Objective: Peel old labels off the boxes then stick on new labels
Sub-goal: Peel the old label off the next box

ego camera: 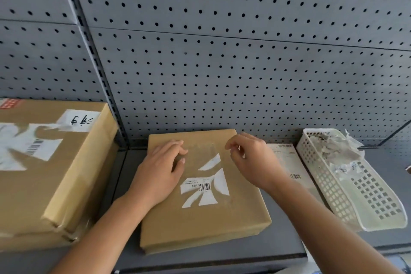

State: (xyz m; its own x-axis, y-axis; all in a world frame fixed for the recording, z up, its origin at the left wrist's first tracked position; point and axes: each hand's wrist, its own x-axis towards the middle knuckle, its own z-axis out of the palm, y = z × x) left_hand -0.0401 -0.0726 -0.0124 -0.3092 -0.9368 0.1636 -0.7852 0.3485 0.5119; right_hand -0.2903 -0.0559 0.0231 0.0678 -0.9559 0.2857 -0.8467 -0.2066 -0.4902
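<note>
Left hand [161, 170] lies relaxed on the flat brown cardboard box [200, 220]; the curled right hand [251, 159] may hold nothing. The torn white paper label [220, 181] may shred further.

The large box [33, 184] is cut off by the left edge.

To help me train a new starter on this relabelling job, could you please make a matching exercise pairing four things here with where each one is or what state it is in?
Things:
1. large box
2. small box
3. white basket
4. printed sheet

Descriptions:
A. holds torn paper scraps
B. at the far left, with a handwritten slip on top
C. lies flat between the small box and the basket
D. in the middle, with torn label remnants and a barcode

Pairs: 1-B, 2-D, 3-A, 4-C.
</note>
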